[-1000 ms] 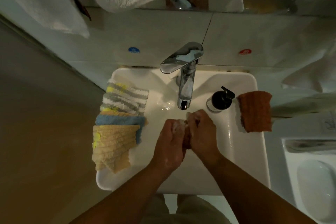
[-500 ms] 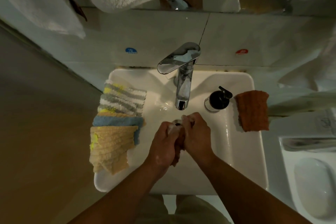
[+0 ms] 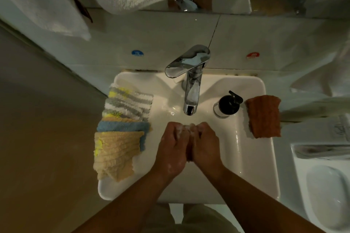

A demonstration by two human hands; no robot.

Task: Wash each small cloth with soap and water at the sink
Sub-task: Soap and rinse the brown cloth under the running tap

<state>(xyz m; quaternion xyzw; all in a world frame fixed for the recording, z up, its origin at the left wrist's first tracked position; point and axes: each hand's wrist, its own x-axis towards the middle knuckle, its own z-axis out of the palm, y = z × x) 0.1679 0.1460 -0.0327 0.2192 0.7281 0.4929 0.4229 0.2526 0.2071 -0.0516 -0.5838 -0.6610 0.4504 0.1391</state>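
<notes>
1. Landmark: the tap (image 3: 191,89), standing at the back of the sink (image 3: 246,147). Every place below is given from it.
2. Cloth in work (image 3: 189,152): directly in front of the tap's spout, over the basin, so that suds and drips fall into the sink. Only a brownish strip shows between my palms.
3. Left hand (image 3: 173,149): in front of the tap, slightly to its left. Its fingers are curled in and clenched on the cloth, with white lather on the knuckles.
4. Right hand (image 3: 203,143): in front of the tap, slightly to its right, folded round the same cloth and pressed against the left for rubbing.
5. Pile of cloths (image 3: 121,132): left of the tap, overlapping on the sink's rim.
6. Rust-coloured cloth (image 3: 264,119): right of the tap, alone on the rim. I judge the two sides keep washed from unwashed.
7. Soap pump (image 3: 228,105): just right of the tap, within my reach.
8. Whether water runs from the spout I cannot tell.
</notes>
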